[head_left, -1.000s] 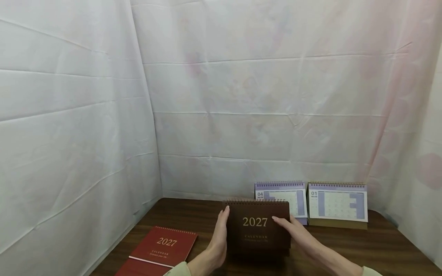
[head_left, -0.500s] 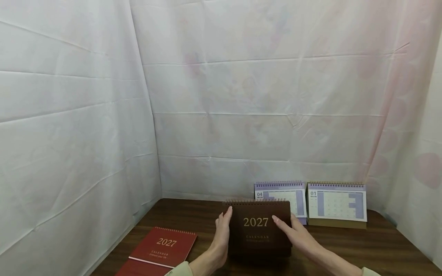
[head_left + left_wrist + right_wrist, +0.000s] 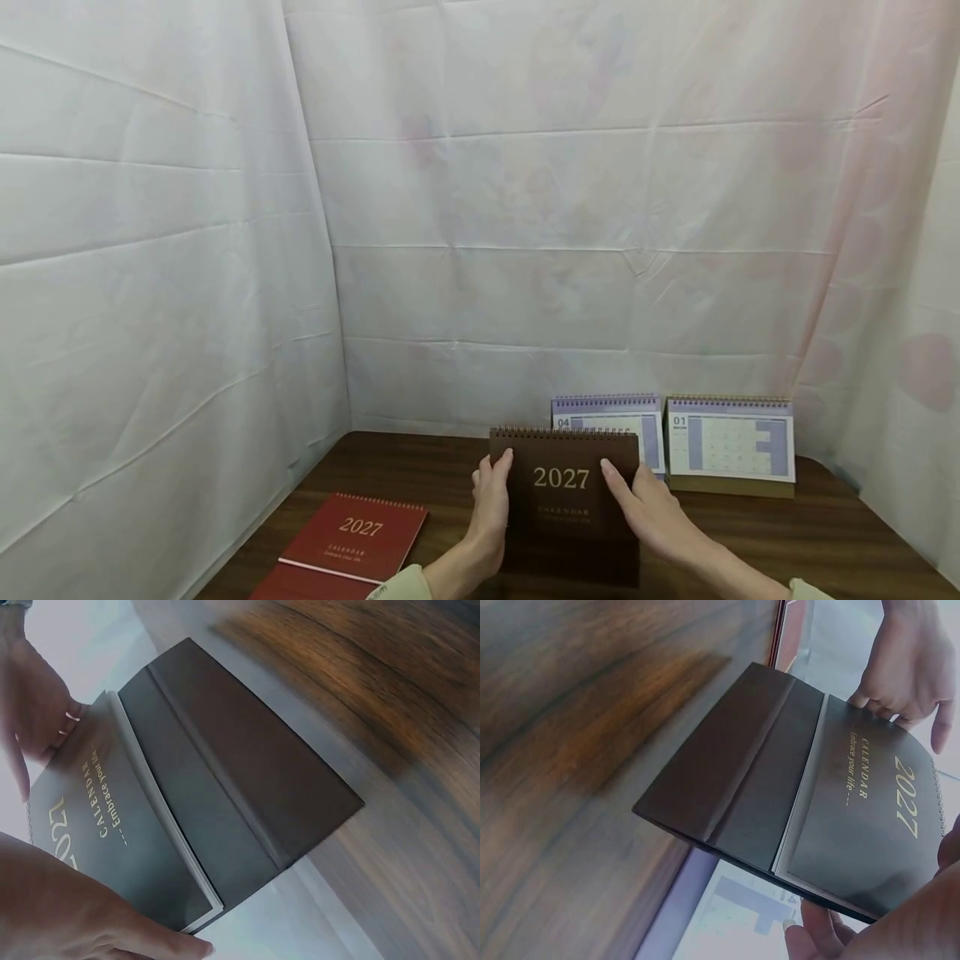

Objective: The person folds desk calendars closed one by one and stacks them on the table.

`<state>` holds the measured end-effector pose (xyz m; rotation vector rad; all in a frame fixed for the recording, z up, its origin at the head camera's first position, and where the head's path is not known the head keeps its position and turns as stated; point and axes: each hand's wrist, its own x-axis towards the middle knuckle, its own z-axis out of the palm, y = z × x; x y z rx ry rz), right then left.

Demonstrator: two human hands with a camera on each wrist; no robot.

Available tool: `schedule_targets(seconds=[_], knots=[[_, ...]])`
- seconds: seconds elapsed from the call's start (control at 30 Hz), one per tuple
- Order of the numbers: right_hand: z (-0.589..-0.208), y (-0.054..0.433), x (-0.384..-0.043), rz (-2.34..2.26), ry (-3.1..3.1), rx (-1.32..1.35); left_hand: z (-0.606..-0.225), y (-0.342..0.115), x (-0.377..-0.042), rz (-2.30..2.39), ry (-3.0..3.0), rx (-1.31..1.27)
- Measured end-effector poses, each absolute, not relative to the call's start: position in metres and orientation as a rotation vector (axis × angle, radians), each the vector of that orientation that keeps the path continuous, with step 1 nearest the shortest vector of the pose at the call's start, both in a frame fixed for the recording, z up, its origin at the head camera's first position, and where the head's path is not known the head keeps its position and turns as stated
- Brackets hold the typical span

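Both hands hold a dark brown desk calendar with gold "2027" lettering (image 3: 562,521) upright in front of the body, spiral binding on top. My left hand (image 3: 489,510) grips its left side, thumb on the cover's front. On the opposite side, my right hand (image 3: 654,510) has its thumb on the cover and its other fingers behind, as the right wrist view shows. Below the cover, the brown stand's folded base (image 3: 247,757) shows in the left wrist view, held over the wooden table.
A red 2027 calendar (image 3: 348,533) lies at the left on the wooden table (image 3: 420,467). Two lilac-and-white desk calendars stand at the back right: one marked 01 (image 3: 731,446), the other marked 04 (image 3: 651,442), partly hidden behind the brown one. White sheeting (image 3: 480,292) hangs behind.
The brown calendar has shifted slightly right in the head view, its top edge a little higher, with both hands moving along. The red and lilac calendars stay put.
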<state>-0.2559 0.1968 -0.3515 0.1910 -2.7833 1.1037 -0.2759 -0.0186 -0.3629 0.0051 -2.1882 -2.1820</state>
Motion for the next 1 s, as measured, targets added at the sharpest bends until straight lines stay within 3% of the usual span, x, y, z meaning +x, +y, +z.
schedule_targets(seconds=[0.47,0.77,1.0], knots=[[-0.348,0.204,-0.265,1.008,-2.803,0.146,-0.365,-0.017,-0.280,-2.506,-2.057,-0.114],[-0.364,0.213,-0.280,1.368,-2.765,0.301,-0.373,-0.013,-0.281,-2.568,-2.034,-0.074],[-0.377,0.218,-0.289,1.288,-2.868,0.114,-0.379,-0.010,-0.284,-2.548,-2.112,-0.017]])
